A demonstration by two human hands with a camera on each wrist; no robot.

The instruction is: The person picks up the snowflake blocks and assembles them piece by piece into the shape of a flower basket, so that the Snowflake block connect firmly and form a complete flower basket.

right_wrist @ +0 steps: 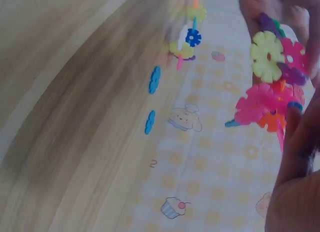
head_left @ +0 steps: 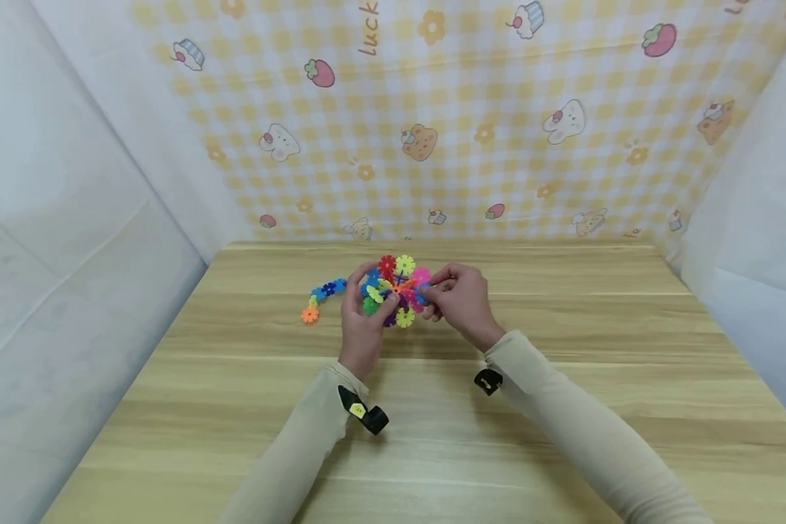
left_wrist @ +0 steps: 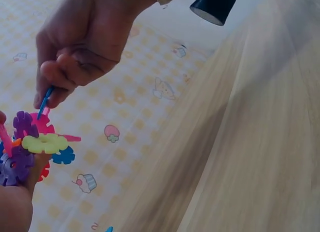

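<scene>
A cluster of colourful snowflake-shaped plastic discs (head_left: 404,318), fitted together in several directions, is held up above the wooden table. My left hand (head_left: 362,331) grips it from the left, with the thumb in front near the orange centre. My right hand (head_left: 466,300) pinches a blue disc (left_wrist: 45,102) at the right side of the cluster. In the left wrist view, that disc stands edge-on beside a pink disc (left_wrist: 43,123) of the cluster. Whether the two are joined cannot be made out. Fingers partly hide the cluster in every view.
A curved chain of joined discs (head_left: 328,289) lies on the table to the left, ending in an orange one (head_left: 310,314). Two loose blue discs (right_wrist: 154,80) lie on the wooden table (head_left: 563,437). A patterned yellow-check cloth (head_left: 458,94) hangs behind.
</scene>
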